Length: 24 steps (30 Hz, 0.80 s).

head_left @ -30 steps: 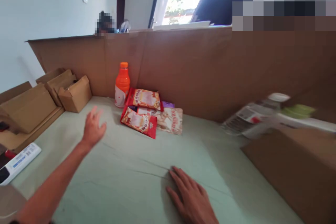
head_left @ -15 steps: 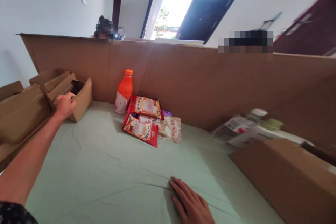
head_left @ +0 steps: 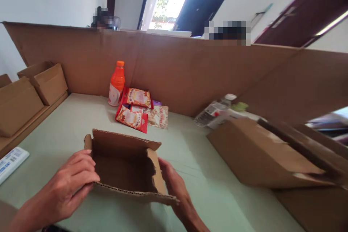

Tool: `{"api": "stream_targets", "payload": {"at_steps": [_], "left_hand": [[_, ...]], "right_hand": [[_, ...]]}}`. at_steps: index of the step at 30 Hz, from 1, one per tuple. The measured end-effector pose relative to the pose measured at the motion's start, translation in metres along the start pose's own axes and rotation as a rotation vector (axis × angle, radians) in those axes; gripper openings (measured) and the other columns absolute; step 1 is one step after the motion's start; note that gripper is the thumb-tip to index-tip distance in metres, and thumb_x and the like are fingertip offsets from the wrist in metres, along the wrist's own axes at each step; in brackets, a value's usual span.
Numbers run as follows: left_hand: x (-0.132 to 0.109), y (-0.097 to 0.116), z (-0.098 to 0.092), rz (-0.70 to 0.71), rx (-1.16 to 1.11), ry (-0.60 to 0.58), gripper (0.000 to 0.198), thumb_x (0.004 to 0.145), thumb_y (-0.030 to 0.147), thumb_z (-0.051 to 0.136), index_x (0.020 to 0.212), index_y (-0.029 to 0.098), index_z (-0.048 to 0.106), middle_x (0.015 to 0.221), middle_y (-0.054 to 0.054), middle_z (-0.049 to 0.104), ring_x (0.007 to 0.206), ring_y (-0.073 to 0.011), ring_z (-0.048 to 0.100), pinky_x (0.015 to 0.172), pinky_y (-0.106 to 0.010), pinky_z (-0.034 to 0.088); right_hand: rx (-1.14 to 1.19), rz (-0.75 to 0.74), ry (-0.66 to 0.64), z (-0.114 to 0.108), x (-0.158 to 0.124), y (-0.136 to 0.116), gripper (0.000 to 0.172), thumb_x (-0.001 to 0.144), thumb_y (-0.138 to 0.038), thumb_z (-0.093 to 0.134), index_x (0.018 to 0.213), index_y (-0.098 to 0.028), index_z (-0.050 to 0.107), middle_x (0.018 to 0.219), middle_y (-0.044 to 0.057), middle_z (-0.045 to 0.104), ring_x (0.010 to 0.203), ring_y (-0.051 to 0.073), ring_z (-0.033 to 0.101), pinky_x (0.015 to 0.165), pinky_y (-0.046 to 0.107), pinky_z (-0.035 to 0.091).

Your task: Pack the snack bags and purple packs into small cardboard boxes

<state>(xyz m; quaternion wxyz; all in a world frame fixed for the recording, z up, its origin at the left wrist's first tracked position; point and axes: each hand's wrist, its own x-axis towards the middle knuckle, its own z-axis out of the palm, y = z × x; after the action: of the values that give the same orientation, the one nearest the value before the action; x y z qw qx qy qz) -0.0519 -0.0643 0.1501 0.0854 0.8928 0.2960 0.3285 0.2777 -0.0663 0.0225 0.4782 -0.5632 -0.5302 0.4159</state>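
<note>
An open cardboard box [head_left: 127, 188] is between my two hands, low in front of me, its inside bare brown card. My left hand [head_left: 73, 179] is closed on its left end, thumb below and fingers over the edge. At the right end my right hand [head_left: 174, 181] grips the box from outside, its fingertips hidden behind the wall. Beyond the box lie red snack packets [head_left: 132, 119] and a pale packet [head_left: 159, 116], beside an upright orange-capped bottle [head_left: 116, 85].
Cardboard boxes [head_left: 19, 107] line the left side above a white box-like item [head_left: 13, 163]. On the right a clear bottle [head_left: 214, 112] leans near a large cardboard box [head_left: 255, 156]. A cardboard wall [head_left: 174, 69] closes the back; two people's heads show beyond it.
My left hand has brought the small cardboard box from the left row to the middle front. My right hand has left the tabletop and now holds its right end. The view has shifted rightward.
</note>
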Motion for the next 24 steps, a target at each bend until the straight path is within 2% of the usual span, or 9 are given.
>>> {"api": "stream_targets", "payload": {"at_steps": [3,6,10,12,14,16,18,21,24], "left_hand": [[-0.001,0.003,0.004,-0.011,0.086,0.116,0.034,0.083,0.004,0.060,0.111,0.023,0.064,0.097,-0.003,0.073,0.103,-0.0194,0.068,0.105,-0.040,0.055],[-0.005,0.004,0.012,-0.012,0.141,0.201,0.040,0.080,0.007,0.063,0.117,0.022,0.062,0.101,-0.005,0.074,0.105,-0.0219,0.068,0.102,-0.043,0.056],[-0.010,0.007,0.023,-0.023,0.154,0.261,0.039,0.076,0.003,0.061,0.111,0.021,0.062,0.093,-0.004,0.073,0.099,-0.0216,0.068,0.101,-0.046,0.055],[-0.009,0.007,0.027,-0.039,0.142,0.268,0.037,0.076,0.003,0.059,0.108,0.021,0.062,0.091,-0.004,0.072,0.096,-0.0211,0.068,0.101,-0.047,0.055],[-0.006,0.008,0.029,-0.042,0.137,0.260,0.035,0.076,0.002,0.058,0.106,0.021,0.062,0.088,-0.003,0.071,0.094,-0.0205,0.068,0.100,-0.047,0.054],[-0.003,0.008,0.029,-0.035,0.140,0.250,0.034,0.076,0.001,0.057,0.104,0.021,0.062,0.086,-0.002,0.070,0.091,-0.0195,0.067,0.100,-0.046,0.055],[0.000,0.009,0.028,-0.024,0.145,0.236,0.034,0.077,0.000,0.056,0.103,0.021,0.061,0.085,-0.002,0.069,0.088,-0.0182,0.066,0.099,-0.045,0.054],[0.003,0.010,0.028,-0.018,0.153,0.230,0.033,0.077,-0.001,0.055,0.102,0.020,0.060,0.082,-0.001,0.068,0.083,-0.0167,0.065,0.099,-0.044,0.054],[0.004,0.013,0.032,-0.019,0.148,0.249,0.031,0.077,-0.001,0.054,0.099,0.021,0.059,0.079,0.000,0.067,0.080,-0.0162,0.064,0.097,-0.043,0.054]], "right_hand": [[0.023,0.017,-0.039,0.012,-0.006,-0.007,0.057,0.099,-0.060,0.041,0.134,-0.021,0.062,0.137,0.013,0.064,0.122,0.030,0.063,0.100,0.049,0.054],[-0.028,-0.035,-0.010,0.005,-0.004,-0.009,0.054,0.098,-0.059,0.044,0.129,-0.021,0.065,0.132,0.013,0.068,0.120,0.030,0.064,0.100,0.048,0.054],[-0.225,-0.312,0.081,-0.021,0.012,-0.048,0.034,0.097,-0.049,0.052,0.114,-0.025,0.071,0.117,0.011,0.074,0.110,0.028,0.068,0.093,0.044,0.056],[-0.315,-0.544,-0.063,-0.025,0.022,-0.086,0.028,0.101,-0.041,0.050,0.112,-0.025,0.071,0.113,0.010,0.074,0.107,0.025,0.067,0.090,0.040,0.055],[-0.403,-0.737,-0.351,-0.017,0.032,-0.124,0.032,0.103,-0.041,0.047,0.113,-0.022,0.070,0.111,0.009,0.074,0.108,0.023,0.064,0.092,0.038,0.051],[-0.521,-0.812,-0.646,-0.003,0.038,-0.152,0.048,0.104,-0.054,0.037,0.108,-0.019,0.070,0.103,0.008,0.074,0.103,0.022,0.063,0.092,0.038,0.048],[-0.674,-0.788,-0.801,0.007,0.041,-0.165,0.069,0.101,-0.067,0.023,0.091,-0.018,0.070,0.084,0.008,0.071,0.088,0.021,0.061,0.086,0.039,0.046],[-0.831,-0.719,-0.734,0.001,0.038,-0.164,0.079,0.096,-0.075,0.014,0.072,-0.019,0.064,0.067,0.006,0.059,0.070,0.020,0.052,0.078,0.039,0.043],[-0.837,-0.665,-0.595,-0.026,0.031,-0.153,0.075,0.097,-0.072,0.017,0.084,-0.018,0.068,0.072,0.007,0.062,0.072,0.021,0.053,0.079,0.040,0.042]]}}
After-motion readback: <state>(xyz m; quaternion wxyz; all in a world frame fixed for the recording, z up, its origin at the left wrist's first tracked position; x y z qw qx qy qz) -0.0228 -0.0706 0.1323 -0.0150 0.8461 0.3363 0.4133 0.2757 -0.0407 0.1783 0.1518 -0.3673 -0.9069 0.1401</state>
